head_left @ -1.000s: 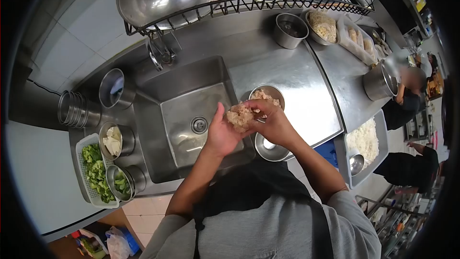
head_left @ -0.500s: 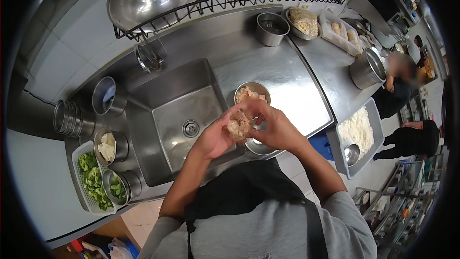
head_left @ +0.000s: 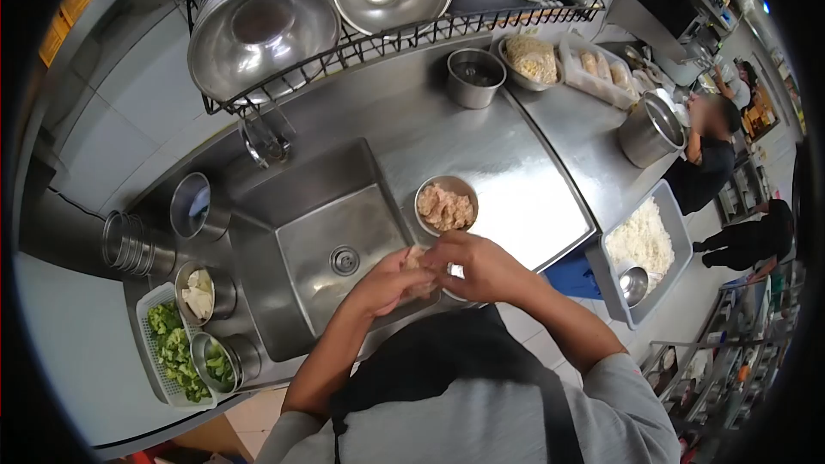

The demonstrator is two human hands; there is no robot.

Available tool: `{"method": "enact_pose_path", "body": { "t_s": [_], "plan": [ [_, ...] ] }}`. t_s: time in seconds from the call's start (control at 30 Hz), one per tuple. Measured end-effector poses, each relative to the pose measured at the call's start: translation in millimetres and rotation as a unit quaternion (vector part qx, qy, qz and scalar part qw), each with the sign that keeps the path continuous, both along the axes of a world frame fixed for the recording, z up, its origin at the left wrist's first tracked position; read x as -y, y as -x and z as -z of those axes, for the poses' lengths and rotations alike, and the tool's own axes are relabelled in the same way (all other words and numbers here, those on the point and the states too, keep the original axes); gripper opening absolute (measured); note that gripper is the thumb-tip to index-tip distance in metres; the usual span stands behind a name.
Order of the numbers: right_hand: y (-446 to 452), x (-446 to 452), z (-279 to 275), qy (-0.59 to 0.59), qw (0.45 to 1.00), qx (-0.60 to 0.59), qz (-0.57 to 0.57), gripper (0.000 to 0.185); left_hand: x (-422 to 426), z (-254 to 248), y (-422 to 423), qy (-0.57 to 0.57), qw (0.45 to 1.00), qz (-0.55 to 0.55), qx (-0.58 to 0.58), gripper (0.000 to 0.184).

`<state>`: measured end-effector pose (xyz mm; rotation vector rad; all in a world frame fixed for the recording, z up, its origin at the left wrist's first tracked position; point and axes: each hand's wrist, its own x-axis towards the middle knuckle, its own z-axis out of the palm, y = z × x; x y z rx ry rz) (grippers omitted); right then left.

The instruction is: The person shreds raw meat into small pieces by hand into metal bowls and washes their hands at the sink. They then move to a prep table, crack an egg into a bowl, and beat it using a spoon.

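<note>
My left hand point(head_left: 384, 281) is wrapped round a lump of pale pink minced meat point(head_left: 419, 260), held over the sink's right front edge. Fingers cover most of the lump. My right hand point(head_left: 484, 265) meets it from the right, its fingers curled and pressed against the meat. Just beyond the hands, a round steel bowl point(head_left: 420, 216) holds more raw minced meat point(head_left: 447, 205) on the counter. Beneath my right hand, a second metal bowl point(head_left: 455, 271) shows only in part; its contents are hidden.
The steel sink point(head_left: 296, 232) lies left of the hands. Broccoli in a white basket point(head_left: 146, 326) and several steel pots stand farther left. A wire rack point(head_left: 361, 56) with bowls hangs above. At right are a grey tub point(head_left: 612, 292) of white shreds and a person point(head_left: 709, 159).
Both hands have come closer to my body, uncovering the meat bowl. The lump, plainly visible before, is now mostly hidden by fingers. My view has tilted upward slightly.
</note>
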<state>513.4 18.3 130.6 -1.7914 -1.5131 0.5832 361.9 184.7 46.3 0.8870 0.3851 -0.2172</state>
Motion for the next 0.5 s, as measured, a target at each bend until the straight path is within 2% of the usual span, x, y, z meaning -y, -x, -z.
{"method": "enact_pose_path", "body": {
  "t_s": [0.07,0.17,0.23,0.3,0.5],
  "plan": [
    [-1.8,-2.2,12.2,-0.051,0.999,-0.002,-0.012,0.018,-3.7,0.1,-1.3,-0.012,1.0,-0.018,-0.003,0.039],
    [0.0,-6.2,9.9,-0.056,0.994,-0.078,0.043,0.016,-6.6,-10.4,-4.1,0.0,0.998,-0.067,0.015,0.035],
    [-0.2,-5.8,22.6,-0.056,0.95,-0.294,0.086,0.015,-7.4,-19.6,-5.9,0.016,0.994,-0.1,0.037,0.032],
    [-5.0,-6.8,28.1,-0.057,0.869,-0.477,0.118,0.015,-14.1,-24.2,-6.0,0.038,0.992,-0.107,0.05,0.032],
    [-4.1,-5.3,24.9,-0.021,0.884,-0.452,0.116,0.022,-14.4,-22.7,-7.8,-0.006,0.983,-0.164,0.078,0.032]
  ]
}}
